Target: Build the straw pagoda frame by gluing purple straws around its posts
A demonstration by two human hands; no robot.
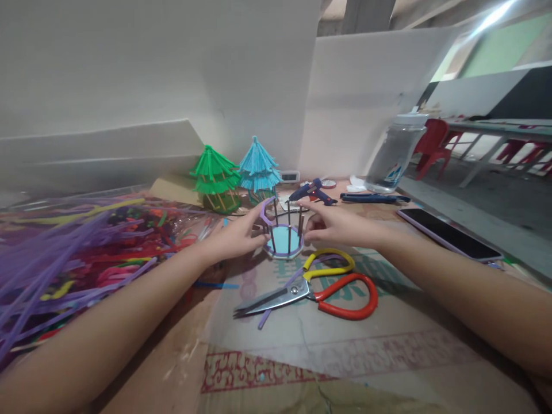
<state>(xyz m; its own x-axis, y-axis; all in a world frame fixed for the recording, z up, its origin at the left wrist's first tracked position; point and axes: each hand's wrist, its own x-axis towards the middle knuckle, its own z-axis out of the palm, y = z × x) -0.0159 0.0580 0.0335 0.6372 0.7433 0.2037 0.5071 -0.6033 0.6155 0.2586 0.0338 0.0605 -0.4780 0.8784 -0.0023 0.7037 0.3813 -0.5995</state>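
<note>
A small round base (283, 240) with a light blue floor and a purple rim stands on the cardboard, several dark upright posts around its edge. My left hand (241, 230) is at its left side, fingers pinched on a bent purple strip (266, 213) beside the posts. At the right side my right hand (325, 224) has its index finger stretched toward a post top and the other fingers curled; whether it grips anything is too small to tell. Scissors (297, 290) with yellow and red handles lie open in front, over a purple strip (265, 317).
Green (215, 178) and blue (257, 167) pavilion models stand behind, near a glue gun (314, 192). Colourful pipe cleaners (86, 247) spread at left. A dark blue tool (375, 198), a phone (451, 234) and a water bottle (397, 152) are at right.
</note>
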